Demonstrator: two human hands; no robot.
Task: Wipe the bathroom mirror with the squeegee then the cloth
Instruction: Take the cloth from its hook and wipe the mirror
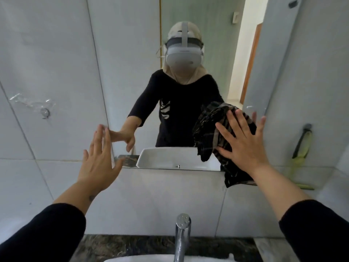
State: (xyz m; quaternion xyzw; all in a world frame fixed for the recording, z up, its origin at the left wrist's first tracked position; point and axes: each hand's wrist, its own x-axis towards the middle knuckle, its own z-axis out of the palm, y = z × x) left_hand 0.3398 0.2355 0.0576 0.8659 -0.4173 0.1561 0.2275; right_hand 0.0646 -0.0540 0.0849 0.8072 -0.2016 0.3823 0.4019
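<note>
The bathroom mirror hangs on the white tiled wall straight ahead and reflects a person in a black top. My right hand lies flat with fingers spread, pressing a dark checked cloth against the mirror's lower right corner. Part of the cloth hangs below the mirror's bottom edge. My left hand is open and empty, its fingertips resting on the mirror's lower left edge. The squeegee, green with a black handle, hangs from a hook on the wall to the right of the mirror, apart from both hands.
A chrome tap rises at the bottom centre over a white basin set in a dark marble counter. A small chrome hook sits on the left wall tiles. An open doorway shows in the reflection.
</note>
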